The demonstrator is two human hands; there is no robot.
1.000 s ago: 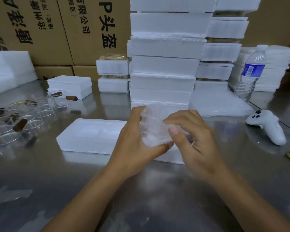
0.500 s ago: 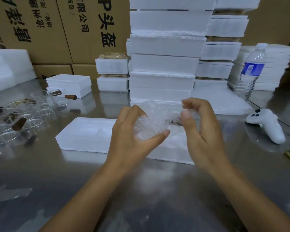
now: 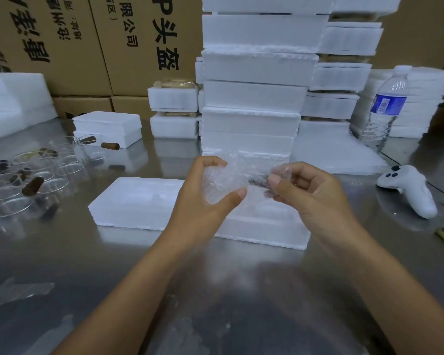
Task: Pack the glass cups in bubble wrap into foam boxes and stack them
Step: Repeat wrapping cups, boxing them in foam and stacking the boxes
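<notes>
A shiny steel table (image 3: 215, 290) fills the view, reflections all across it. Dead centre sits an open foam box (image 3: 139, 201), flat on the metal. Behind it, a tall stack of foam boxes (image 3: 254, 98) rises out of frame, with a shorter stack (image 3: 341, 98) just beside it on the right and two small foam boxes (image 3: 173, 112) stacked to its left. Far left, a cluster of clear glass cups (image 3: 31, 180) with dark handles, and another foam box (image 3: 108, 126) behind them. On the right, a water bottle (image 3: 387, 106) stands upright; nearer, a white controller (image 3: 408, 190) lies on its side.
</notes>
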